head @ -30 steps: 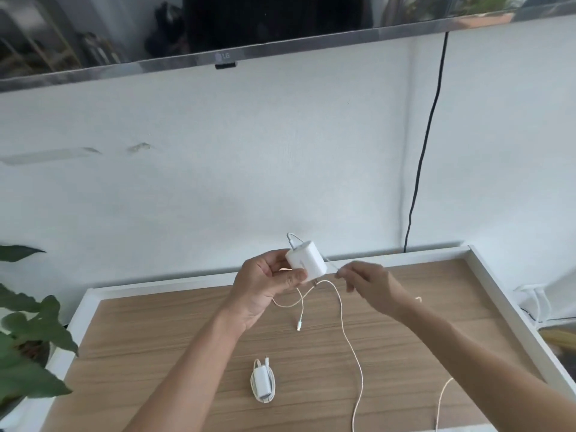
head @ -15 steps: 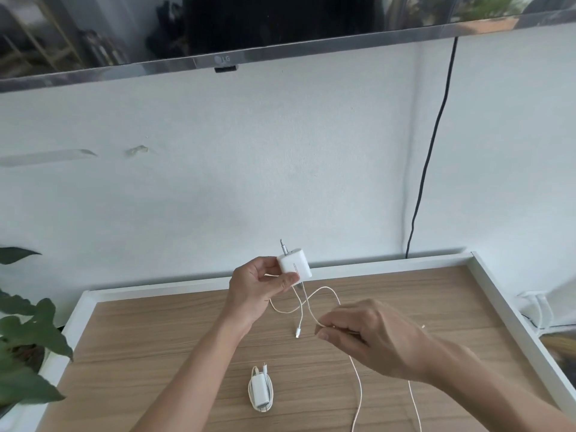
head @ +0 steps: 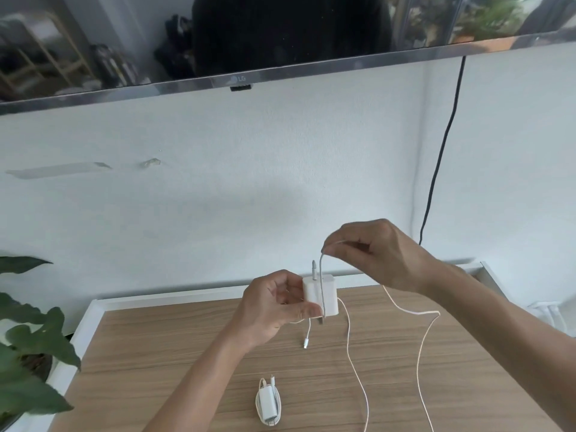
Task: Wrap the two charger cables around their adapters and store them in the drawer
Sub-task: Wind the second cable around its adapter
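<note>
Two chargers in view, two hands, one tabletop. Charger 1: white adapter [head: 321, 295] held above the wooden tabletop [head: 187, 353], gripped by the left hand [head: 277, 307] with thumb and fingers curled round its left side. Its white cable [head: 358, 363] runs up over the front face of the adapter to the right hand [head: 380, 254], which pinches it between thumb and curled fingers just above the adapter; one strand crosses the adapter so far. Two long loose runs of the same cable trail down across the tabletop to the near edge, and one short end with a connector [head: 305, 342] hangs below the left hand. Charger 2: wrapped charger [head: 268, 406] lies flat on the tabletop near the front, cable coiled round its adapter, apart from both hands. One potted plant [head: 28, 353] at the left edge; one black cord [head: 436, 169] on the wall.
</note>
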A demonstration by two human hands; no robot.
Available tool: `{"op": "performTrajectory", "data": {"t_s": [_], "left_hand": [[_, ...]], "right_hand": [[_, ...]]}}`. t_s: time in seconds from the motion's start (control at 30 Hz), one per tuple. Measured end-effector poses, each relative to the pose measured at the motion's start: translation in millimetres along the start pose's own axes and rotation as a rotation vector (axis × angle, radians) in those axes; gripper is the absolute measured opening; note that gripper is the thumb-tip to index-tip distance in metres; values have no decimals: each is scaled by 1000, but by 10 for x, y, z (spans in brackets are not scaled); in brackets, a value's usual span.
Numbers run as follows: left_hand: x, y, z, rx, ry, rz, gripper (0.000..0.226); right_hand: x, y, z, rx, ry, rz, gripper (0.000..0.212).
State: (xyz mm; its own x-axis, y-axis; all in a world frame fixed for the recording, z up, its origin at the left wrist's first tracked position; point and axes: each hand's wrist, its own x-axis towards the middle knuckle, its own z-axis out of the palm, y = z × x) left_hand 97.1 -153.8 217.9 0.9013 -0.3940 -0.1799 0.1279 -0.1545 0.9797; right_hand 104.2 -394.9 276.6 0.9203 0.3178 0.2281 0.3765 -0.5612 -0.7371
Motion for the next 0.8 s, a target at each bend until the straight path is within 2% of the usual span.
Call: {"op": "performTrajectory", "data": {"t_s": [0.1,0.27,0.43,0.57,0.7,0.8], "left_hand": [[-92,124,26,-41,-30,26,37],[-197,272,64,-111,-52,79,31],[-164,305,38,-246,7,110,35],[-86,282,-40,-307,89,129,35],[-25,231,-136,-214,233,103,44],[0,147,-146,-143,268,81,46]], "right_hand": [[102,68,-12,221,0,165,5],[79,340,73,530,-5,390,24],[-135,540,366,566,-106,503,25],[-414,550,612,298,-281,448,28],[-638,330,611,57,-369,227,31],[-681,86,505,-12,-368,26,47]]}}
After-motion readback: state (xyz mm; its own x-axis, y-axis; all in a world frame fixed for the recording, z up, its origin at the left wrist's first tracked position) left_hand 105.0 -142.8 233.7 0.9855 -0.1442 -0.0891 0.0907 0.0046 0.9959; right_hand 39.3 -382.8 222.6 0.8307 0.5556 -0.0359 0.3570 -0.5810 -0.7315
